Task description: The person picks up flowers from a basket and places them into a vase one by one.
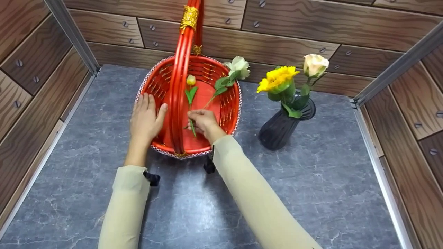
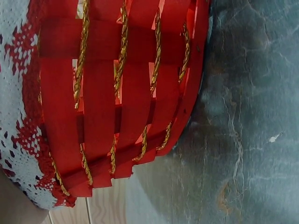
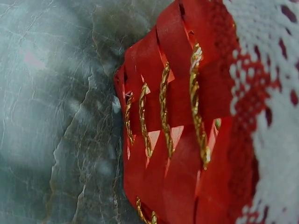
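Note:
A red woven basket (image 1: 213,100) with a tall handle bound in gold stands at the back. My left hand (image 1: 145,116) rests on its left rim, fingers extended, thumb apart on the inner side. Inside the basket, my right hand (image 1: 204,122) pinches the stem of a small yellow tulip (image 1: 191,81) with green leaves. A white flower (image 1: 238,67) leans across the right rim, its stem running down behind the right hand. Both wrist views show only the basket's outer wall (image 2: 98,93), gold cords and lace-trimmed edge (image 3: 275,112); the fingers are out of those views.
Right of the basket, a black ribbed vase (image 1: 278,129) tilts in this view. It holds a yellow sunflower (image 1: 278,80) and a cream rose (image 1: 315,65). Wood-patterned panels (image 1: 311,31) enclose the grey marbled surface (image 1: 311,193) at the back and both sides.

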A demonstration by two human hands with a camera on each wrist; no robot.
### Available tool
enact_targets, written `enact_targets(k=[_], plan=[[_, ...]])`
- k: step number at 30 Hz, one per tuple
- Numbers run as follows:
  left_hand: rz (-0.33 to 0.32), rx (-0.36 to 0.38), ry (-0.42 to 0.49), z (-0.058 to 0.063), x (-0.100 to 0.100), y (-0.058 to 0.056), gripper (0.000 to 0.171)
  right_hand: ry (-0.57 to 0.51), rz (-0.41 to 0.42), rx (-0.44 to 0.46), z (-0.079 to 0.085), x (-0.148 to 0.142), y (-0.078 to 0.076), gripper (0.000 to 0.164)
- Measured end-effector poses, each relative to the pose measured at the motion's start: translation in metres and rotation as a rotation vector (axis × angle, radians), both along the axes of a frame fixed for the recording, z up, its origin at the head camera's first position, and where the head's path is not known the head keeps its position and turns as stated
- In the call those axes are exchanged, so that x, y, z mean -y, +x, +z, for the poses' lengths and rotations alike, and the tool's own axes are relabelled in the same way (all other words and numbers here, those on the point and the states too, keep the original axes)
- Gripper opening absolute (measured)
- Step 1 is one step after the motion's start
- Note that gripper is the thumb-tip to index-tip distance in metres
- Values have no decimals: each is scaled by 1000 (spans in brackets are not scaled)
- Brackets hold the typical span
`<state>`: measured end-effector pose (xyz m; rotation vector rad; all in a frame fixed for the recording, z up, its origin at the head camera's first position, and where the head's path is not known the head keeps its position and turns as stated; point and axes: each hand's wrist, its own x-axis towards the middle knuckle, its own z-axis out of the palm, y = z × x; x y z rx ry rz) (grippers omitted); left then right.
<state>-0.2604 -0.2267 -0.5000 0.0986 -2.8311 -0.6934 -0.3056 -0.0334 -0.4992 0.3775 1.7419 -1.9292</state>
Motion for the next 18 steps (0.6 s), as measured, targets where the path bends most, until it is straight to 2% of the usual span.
enact_targets(k=[8, 18], plan=[[5, 48, 0, 0, 2, 1, 84, 2, 20, 13, 1, 1, 1, 29], [1, 36, -36, 1, -3, -1, 82, -69, -24, -77, 5, -3, 6, 31]])
